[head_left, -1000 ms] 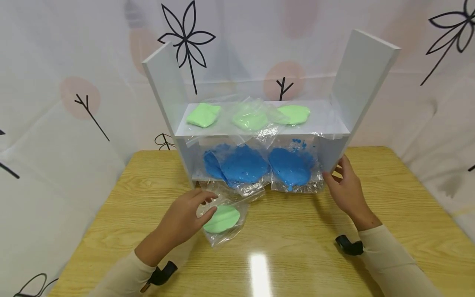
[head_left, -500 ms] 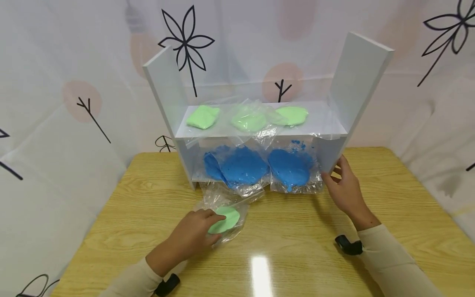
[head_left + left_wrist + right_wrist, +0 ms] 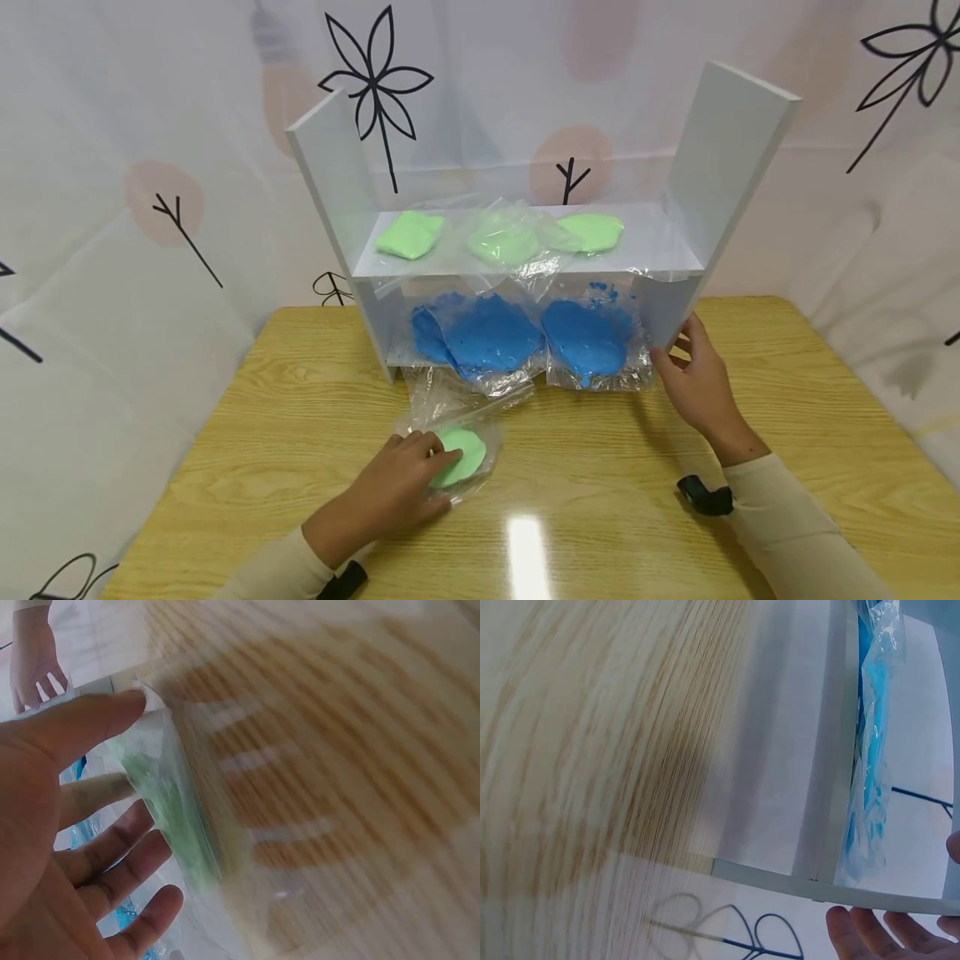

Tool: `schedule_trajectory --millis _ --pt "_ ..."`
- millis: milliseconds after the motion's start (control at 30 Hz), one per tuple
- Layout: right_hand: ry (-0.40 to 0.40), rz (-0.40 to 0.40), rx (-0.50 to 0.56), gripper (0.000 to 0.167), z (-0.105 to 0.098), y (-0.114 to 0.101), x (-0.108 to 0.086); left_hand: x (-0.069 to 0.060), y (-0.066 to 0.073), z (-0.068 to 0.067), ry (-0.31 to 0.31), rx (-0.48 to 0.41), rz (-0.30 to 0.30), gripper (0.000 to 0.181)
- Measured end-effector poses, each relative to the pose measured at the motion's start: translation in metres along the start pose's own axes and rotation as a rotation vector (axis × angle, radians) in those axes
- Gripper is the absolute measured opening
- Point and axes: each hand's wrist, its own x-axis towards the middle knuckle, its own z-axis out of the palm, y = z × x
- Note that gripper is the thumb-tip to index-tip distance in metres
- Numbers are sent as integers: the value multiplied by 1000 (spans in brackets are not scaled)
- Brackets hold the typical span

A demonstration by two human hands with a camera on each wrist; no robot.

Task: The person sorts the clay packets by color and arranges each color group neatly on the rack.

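Note:
My left hand (image 3: pixel 390 482) has its thumb and fingers at the near left side of a clear zip bag (image 3: pixel 487 429) holding a flat, pale green, dough-like lump (image 3: pixel 467 458) on the table. In the left wrist view the thumb presses the bag's corner, and the fingers lie along the green lump (image 3: pixel 180 825). My right hand (image 3: pixel 701 387) grips the right side panel of a white two-tier shelf (image 3: pixel 738 158); its fingertips (image 3: pixel 870 930) show at the panel's edge in the right wrist view.
Several bags with green lumps (image 3: pixel 411 235) lie on the upper tier. Bags of blue dough-like stuff (image 3: pixel 495 333) fill the lower tier and overhang its front. The wooden table (image 3: pixel 600 500) meets a patterned cloth (image 3: pixel 465 100) behind.
My left hand has come down onto the green bag from above and taken hold of its near side. The bag has shifted slightly toward me. My right hand stays on the shelf.

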Motion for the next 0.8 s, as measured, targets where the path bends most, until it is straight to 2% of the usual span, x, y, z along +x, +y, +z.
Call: schedule_trajectory --millis 133,300,400,667,800 --pt "3 2 5 72 0 0 0 -2 1 -2 -54 -60 9 55" --pt "0 6 7 72 0 0 0 -3 1 -4 -153 -163 10 57" --pt "-1 6 6 73 -1 1 0 0 4 -5 -178 -170 22 58" --pt "-4 7 23 73 -2 1 0 11 16 -5 -112 -78 124 46" --pt "-4 7 29 73 -1 1 0 19 18 -13 -81 -137 151 32"
